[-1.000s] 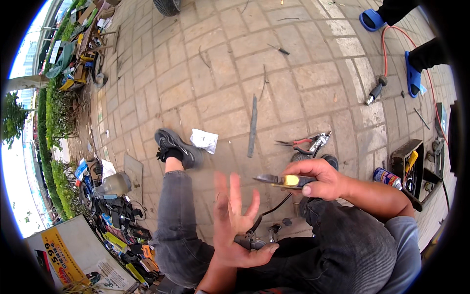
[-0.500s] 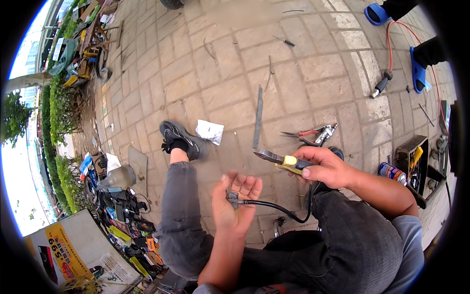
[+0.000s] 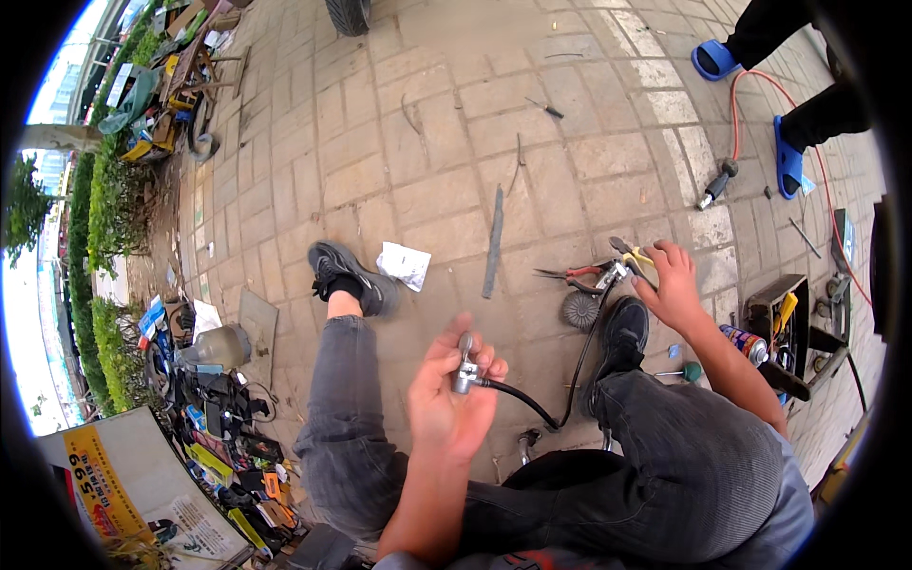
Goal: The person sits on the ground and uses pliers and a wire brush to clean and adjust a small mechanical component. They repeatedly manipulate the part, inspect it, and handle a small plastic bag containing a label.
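Observation:
My left hand (image 3: 437, 408) is palm up, its curled fingers holding a silver valve connector (image 3: 465, 375) on a black hose (image 3: 518, 394), which loops toward my right foot. My right hand (image 3: 673, 280) is open, fingers loosely bent, just right of the yellow-handled cutters (image 3: 638, 257), which lie among red-handled pliers (image 3: 579, 273) and a silver tool (image 3: 616, 279). Below those tools sits a ridged dark round object (image 3: 579, 310), beside my black shoe (image 3: 622, 340). A green-handled screwdriver (image 3: 691, 370) lies near my right knee. A grey strip (image 3: 494, 242) and white packet (image 3: 404, 266) are on the pavement.
Another person's feet in blue slides (image 3: 788, 157) are at upper right, near a red hose (image 3: 736, 114). A tool box (image 3: 774, 309) and spray can (image 3: 741, 340) are right. Piled parts, a signboard (image 3: 142, 484) and hedge (image 3: 109, 228) line the left. A tyre (image 3: 350, 13) is at the top.
My right hand has moved up and right, and the yellow-handled cutters have left its grip for the tools on the ground. My left hand has raised and turned the connector upright.

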Available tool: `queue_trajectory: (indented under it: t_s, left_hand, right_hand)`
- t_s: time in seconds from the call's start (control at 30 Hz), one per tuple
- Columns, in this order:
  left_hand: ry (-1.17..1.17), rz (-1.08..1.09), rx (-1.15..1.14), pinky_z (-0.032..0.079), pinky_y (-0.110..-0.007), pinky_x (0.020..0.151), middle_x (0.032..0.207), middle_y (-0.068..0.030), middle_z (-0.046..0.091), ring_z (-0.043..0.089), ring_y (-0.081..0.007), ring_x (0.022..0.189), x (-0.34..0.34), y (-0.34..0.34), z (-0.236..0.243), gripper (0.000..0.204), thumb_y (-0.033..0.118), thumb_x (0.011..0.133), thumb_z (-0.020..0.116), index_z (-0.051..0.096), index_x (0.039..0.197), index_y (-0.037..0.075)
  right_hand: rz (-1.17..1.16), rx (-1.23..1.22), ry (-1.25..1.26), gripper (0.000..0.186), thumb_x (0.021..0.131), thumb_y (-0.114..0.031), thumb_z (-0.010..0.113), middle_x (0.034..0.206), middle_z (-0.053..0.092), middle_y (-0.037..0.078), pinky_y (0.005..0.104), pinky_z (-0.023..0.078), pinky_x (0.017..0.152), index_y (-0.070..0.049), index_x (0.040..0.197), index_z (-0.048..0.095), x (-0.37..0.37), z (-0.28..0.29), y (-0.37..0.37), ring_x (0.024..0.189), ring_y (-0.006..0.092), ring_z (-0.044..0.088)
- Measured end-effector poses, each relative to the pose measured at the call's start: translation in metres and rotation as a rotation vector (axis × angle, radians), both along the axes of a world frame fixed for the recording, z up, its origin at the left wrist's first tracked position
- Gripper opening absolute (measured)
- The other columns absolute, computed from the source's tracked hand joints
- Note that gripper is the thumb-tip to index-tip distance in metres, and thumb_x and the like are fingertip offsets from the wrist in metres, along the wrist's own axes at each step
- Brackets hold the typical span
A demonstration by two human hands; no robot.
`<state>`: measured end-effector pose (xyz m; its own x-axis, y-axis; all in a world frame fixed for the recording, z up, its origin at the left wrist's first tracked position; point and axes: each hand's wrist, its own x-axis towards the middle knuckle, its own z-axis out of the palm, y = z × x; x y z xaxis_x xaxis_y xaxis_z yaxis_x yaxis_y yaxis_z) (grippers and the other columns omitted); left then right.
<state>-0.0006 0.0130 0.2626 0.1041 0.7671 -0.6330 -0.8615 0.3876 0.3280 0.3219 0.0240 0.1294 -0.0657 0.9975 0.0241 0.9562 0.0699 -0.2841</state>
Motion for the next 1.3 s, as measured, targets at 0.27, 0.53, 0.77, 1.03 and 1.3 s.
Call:
queue_trajectory:
  t_s: [0.27,0.53,0.77,1.03,1.3]
  left_hand:
    - [0.047,-0.028,0.268,0.044,-0.038,0.087,0.095,-0.0101,0.057,0.052,-0.0232,0.093,0.047,0.005,0.103,0.036,0.001,0.083,0.052,0.054,0.119,-0.001]
    - [0.56,-0.094,0.668,0.041,-0.038,0.1,0.131,-0.0122,0.048,0.049,-0.0226,0.115,0.048,-0.017,0.141,0.044,0.016,0.094,0.056,0.043,0.133,0.0]
    - [0.932,-0.339,0.813,0.045,-0.029,0.094,0.135,-0.0174,0.046,0.05,-0.0197,0.122,0.046,-0.042,0.155,0.057,0.012,0.09,0.065,0.038,0.137,-0.002]
    - [1.375,-0.358,0.985,0.014,-0.049,0.112,0.137,-0.018,0.052,0.034,-0.0334,0.138,0.038,-0.052,0.104,0.044,0.028,0.087,0.068,0.058,0.123,0.004]
    - [1.258,-0.347,1.153,0.005,-0.056,0.114,0.133,-0.0111,0.057,0.03,-0.0387,0.139,0.025,-0.052,0.096,0.043,0.038,0.084,0.069,0.065,0.114,0.008]
  right_hand:
    - [0.815,-0.724,0.791,0.056,0.088,-0.042,0.066,0.117,0.063,0.017,0.0346,0.045,0.095,0.003,0.121,0.057,-0.07,0.225,0.041,0.11,0.0252,0.059]
    - [0.671,-0.773,0.908,0.044,0.101,-0.038,0.044,0.071,0.059,0.005,0.0302,0.047,0.066,0.001,0.093,0.06,-0.099,0.28,-0.003,0.063,0.0128,0.056]
    - [0.469,-0.763,1.394,0.037,0.101,-0.029,0.047,0.082,0.054,0.006,0.0284,0.042,0.053,0.004,0.116,0.051,-0.111,0.264,-0.039,0.059,0.0121,0.049]
    - [0.488,-0.821,1.348,0.059,0.085,-0.008,0.06,0.094,0.055,0.009,0.0272,0.042,0.056,0.004,0.136,0.033,-0.097,0.264,-0.032,0.063,0.0121,0.05]
    - [0.618,-0.746,1.237,0.062,0.081,-0.021,0.075,0.12,0.052,0.012,0.0318,0.053,0.079,0.001,0.13,0.043,-0.111,0.254,-0.029,0.097,0.0183,0.058]
